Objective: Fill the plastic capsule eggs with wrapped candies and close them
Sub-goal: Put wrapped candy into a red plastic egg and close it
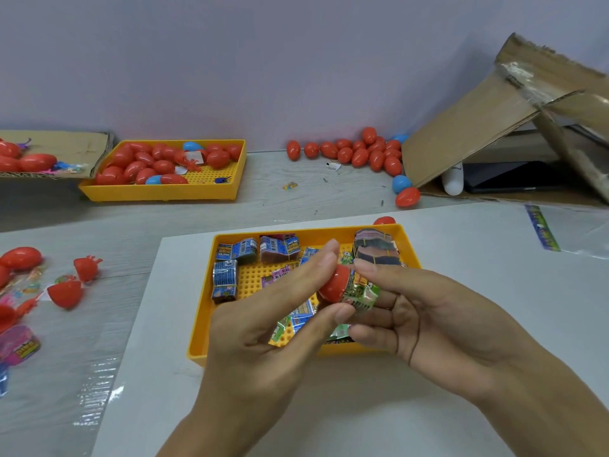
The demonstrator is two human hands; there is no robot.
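**Hands working a red egg over the yellow tray**

Hands meet right above the near yellow tray, which sits on a white board. Left hand has its thumb and long fingers pinched around the red capsule egg. Right hand cups the other end, fingers curled around a green printed wrapper that's wrapped over that half of the egg. Can't tell if the egg is fully closed under it.

Inside the tray: bundles of blue printed packets, loose ones scattered on the pegged floor, plus a rubber-banded stack in the far right corner.

Off to the left, open red egg halves and little toys lie on plastic film. Further back, a second yellow tray is loaded with red eggs and a couple of blue ones. A pile of closed red eggs sits by the wall, next to a torn cardboard box.
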